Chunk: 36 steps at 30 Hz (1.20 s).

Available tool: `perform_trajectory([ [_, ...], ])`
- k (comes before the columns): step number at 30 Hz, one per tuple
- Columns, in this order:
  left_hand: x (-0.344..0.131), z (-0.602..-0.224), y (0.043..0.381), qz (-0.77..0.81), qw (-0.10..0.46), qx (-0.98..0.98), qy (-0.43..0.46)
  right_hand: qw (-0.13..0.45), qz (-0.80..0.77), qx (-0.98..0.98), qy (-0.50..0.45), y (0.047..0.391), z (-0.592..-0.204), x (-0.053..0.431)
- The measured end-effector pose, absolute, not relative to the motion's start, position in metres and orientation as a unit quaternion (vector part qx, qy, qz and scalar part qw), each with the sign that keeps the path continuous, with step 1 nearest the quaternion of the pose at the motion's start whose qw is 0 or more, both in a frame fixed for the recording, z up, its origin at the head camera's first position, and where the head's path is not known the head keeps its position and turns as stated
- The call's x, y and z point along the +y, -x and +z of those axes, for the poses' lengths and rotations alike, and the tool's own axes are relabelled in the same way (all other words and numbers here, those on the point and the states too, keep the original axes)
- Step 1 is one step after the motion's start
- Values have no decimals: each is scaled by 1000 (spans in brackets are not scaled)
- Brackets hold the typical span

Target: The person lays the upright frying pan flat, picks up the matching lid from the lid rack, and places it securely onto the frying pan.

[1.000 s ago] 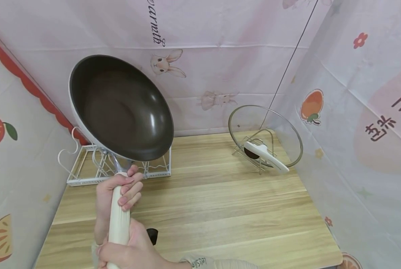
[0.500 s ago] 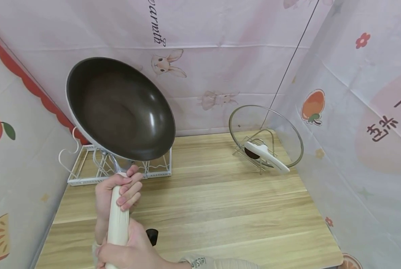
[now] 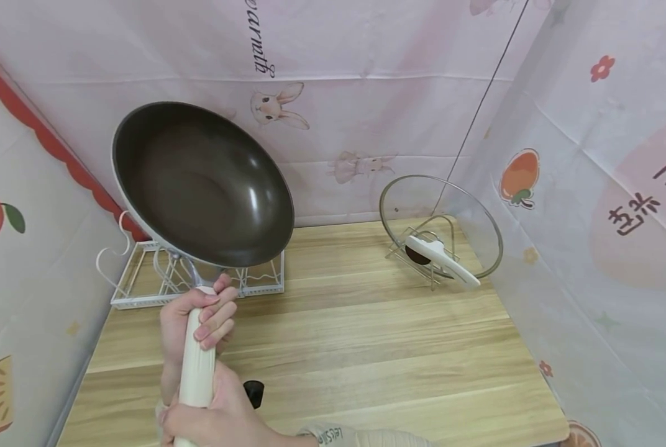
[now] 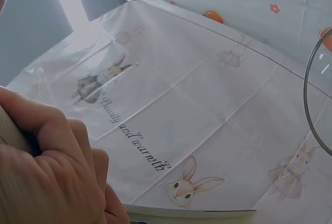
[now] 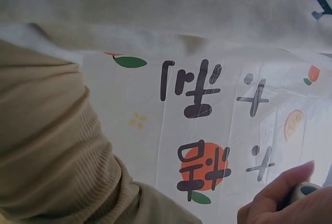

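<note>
A deep frying pan (image 3: 199,180) with a dark inside is held up at the left of the head view, tilted so its inside faces me. My left hand (image 3: 199,320) grips its cream handle (image 3: 197,379) close to the metal neck. Lower down, my right hand (image 3: 221,413) wraps round the handle near its end. The left wrist view has the left hand (image 4: 46,167) curled round the handle at the lower left. At the lower right of the right wrist view, the right hand (image 5: 285,198) surrounds the round handle end (image 5: 306,190).
Behind and below the pan stands a white wire rack (image 3: 266,285). At the back right, a glass lid (image 3: 478,211) with a white handle (image 3: 445,261) leans in a small wire stand (image 3: 453,233). A small black object (image 3: 253,393) shows beside the right hand. Printed sheets surround the wooden tabletop (image 3: 366,347).
The pan's upper rim has dipped slightly and the pan has shifted a little to the right. Both hands keep their grip on the handle.
</note>
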<state>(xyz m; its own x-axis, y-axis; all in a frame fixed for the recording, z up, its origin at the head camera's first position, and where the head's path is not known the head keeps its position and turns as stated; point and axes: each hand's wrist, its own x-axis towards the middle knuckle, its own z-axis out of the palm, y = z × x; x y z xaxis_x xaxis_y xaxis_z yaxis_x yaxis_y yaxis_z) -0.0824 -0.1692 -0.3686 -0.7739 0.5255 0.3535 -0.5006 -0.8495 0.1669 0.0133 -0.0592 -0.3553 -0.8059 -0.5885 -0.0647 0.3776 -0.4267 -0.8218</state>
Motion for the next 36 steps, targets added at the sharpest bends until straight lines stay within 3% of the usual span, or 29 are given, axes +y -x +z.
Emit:
perform_trajectory([
  [10, -171, -370, 82, 940, 271, 44, -200, 287, -839, 446, 118, -12, -356, -58],
  [17, -177, -368, 82, 929, 250, 185, -203, 288, -843, 439, 114, -12, -355, -56],
  [36, -189, -353, 75, 819, 157, 550, -57, 260, -854, 422, 156, -13, -364, -59],
])
